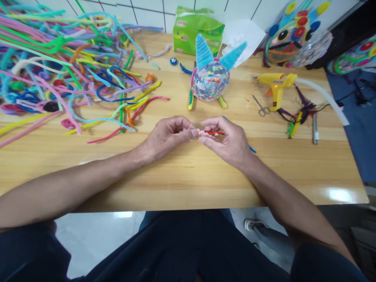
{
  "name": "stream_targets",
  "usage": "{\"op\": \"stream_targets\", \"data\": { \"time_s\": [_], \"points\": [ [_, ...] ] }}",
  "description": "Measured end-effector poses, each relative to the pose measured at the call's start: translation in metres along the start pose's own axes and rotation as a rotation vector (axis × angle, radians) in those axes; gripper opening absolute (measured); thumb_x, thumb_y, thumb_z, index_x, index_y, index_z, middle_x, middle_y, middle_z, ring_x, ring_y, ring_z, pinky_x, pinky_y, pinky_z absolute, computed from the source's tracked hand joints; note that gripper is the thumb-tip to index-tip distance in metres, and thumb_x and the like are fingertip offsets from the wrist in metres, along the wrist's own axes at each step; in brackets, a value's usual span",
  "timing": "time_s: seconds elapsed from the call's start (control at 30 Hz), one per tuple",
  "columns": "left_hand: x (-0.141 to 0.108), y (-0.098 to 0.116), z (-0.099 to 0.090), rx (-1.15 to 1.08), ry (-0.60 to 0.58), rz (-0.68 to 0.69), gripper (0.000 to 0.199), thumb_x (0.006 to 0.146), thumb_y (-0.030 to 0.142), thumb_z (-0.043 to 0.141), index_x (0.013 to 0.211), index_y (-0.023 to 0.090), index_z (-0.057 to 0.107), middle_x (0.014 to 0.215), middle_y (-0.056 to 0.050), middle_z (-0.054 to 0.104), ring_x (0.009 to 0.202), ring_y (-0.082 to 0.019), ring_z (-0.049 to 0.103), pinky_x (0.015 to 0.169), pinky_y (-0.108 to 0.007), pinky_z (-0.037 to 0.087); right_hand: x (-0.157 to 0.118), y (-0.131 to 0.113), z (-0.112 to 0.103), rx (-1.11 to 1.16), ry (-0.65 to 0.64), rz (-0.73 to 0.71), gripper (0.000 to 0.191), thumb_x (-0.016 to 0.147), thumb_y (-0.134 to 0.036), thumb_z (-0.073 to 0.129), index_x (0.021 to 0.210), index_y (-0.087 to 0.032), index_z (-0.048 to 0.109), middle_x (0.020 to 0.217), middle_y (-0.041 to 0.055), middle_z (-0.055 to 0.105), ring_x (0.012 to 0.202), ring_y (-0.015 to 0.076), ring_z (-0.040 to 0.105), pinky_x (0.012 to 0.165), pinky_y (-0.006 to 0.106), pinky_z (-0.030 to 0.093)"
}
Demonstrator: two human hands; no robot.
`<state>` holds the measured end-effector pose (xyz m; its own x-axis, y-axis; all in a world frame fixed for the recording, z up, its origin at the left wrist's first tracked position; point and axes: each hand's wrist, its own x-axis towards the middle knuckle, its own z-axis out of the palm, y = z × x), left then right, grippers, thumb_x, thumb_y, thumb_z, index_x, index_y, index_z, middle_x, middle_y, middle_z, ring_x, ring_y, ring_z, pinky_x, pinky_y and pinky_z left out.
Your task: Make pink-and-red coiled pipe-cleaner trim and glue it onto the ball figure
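So in the head cam (the only view here), all the action's dead centre of the frame, just above the bare front part of the light wood-grain table [188, 188]. The person's left hand [170, 137] comes in from the left with thumb and index pinched on a small, fuzzy, pale pink twisted pipe-cleaner piece [202, 133]. The right hand [230, 141] comes in from the right, its fingers curled round the other end, where a thin bright red fuzzy strip [216, 133] runs alongside the pink. Can't tell exactly how tight that right grip is.

Key bit IMO: the pink piece bridges the gap between the two sets of fingertips, long axis running pretty much left-right across the frame. It's right of the left fingers and left of the right ones, touching both, so neither hand is really nearer.

Just above the hands, in the upper middle, sits a clear round ball figure with two turquoise fuzzy ears [210, 82]. The yellow glue gun [276, 87] is upper right, apart from the right hand.
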<state>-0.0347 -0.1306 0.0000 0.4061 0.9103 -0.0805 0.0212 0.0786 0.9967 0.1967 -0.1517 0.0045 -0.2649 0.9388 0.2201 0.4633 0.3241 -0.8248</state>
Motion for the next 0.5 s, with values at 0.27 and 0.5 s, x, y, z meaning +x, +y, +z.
{"op": "stream_targets", "data": {
  "time_s": [0.27,0.5],
  "points": [
    [0.0,0.0,-0.001,0.001,0.015,-0.003,0.038,0.086,0.052,0.093,0.09,0.018,0.078,0.079,-0.003,0.076,0.07,-0.013,0.063,0.069,-0.026,0.05,0.002,0.009,-0.009,-0.358,0.064,-0.257,0.023,0.109,-0.044,0.07,0.097,-0.028,0.081,0.092,0.0042,0.086,0.083,0.0227,0.075,0.083,0.039,0.054],
    [-0.003,-0.002,-0.003,0.127,-0.063,0.071,0.037,0.095,0.053,0.083,0.094,0.016,0.078,0.081,-0.002,0.073,0.072,-0.013,0.06,0.067,-0.025,0.045,0.003,0.019,-0.005,-0.427,0.075,-0.436,0.014,0.109,-0.033,0.071,0.099,-0.026,0.079,0.099,0.004,0.084,0.093,0.0225,0.076,0.088,0.039,0.057]
  ]
}}
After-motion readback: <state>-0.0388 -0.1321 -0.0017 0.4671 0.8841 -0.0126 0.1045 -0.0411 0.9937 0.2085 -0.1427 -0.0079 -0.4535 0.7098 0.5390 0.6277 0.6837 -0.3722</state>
